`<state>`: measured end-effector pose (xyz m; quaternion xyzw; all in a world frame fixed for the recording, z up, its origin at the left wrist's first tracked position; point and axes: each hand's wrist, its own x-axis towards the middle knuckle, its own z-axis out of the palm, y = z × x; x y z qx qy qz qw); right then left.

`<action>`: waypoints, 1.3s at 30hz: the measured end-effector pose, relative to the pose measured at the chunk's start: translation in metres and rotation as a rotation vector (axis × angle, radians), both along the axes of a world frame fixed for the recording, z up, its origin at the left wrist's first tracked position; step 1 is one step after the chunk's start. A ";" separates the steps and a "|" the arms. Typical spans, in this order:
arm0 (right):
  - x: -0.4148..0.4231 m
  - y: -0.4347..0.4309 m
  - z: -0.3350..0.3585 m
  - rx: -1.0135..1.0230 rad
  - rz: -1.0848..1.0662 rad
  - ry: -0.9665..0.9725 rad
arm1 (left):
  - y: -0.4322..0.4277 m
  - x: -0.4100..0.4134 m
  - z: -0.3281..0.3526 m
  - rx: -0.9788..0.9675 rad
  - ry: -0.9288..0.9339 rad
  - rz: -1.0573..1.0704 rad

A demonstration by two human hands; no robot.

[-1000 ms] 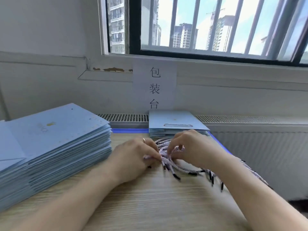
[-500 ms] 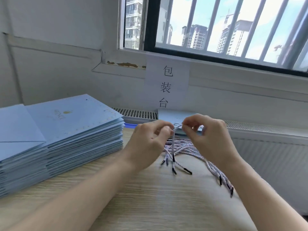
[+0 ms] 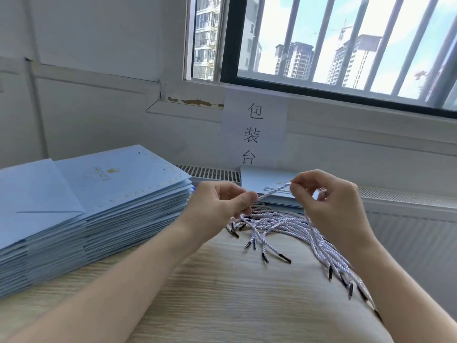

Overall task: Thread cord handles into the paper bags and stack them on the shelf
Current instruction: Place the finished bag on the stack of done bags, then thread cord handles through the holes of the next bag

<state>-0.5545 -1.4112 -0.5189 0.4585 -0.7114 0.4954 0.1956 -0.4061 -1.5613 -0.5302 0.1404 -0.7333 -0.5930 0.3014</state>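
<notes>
Pulls 1 cord [image 3: 273, 191] wider than before, above pile [image 3: 279, 224] on table [image 3: 222, 305]. Pinches it in fingertips of left hand [image 3: 222, 204] and right hand [image 3: 331, 201]. Likely light, limp; best gripped near black tips [image 3: 285, 259].

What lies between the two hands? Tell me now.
In the head view, one twisted white cord spans the gap, pinched by the left hand and the right hand.

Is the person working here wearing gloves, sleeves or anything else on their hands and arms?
No gloves: the left hand and the right hand are both bare. The left forearm and the right forearm are bare too, and no sleeve or cuff reaches into view. No watch, bracelet or ring shows from this angle, and there are no markings or bandages.
</notes>
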 end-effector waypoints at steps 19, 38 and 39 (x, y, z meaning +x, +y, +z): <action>-0.002 0.002 0.001 -0.003 -0.017 -0.034 | -0.002 0.009 0.010 0.144 0.131 0.129; 0.025 -0.020 -0.014 0.128 0.202 0.167 | 0.010 0.002 0.005 -0.081 0.156 0.171; 0.025 -0.021 -0.014 0.139 0.216 0.140 | 0.010 0.002 0.005 -0.072 0.167 0.171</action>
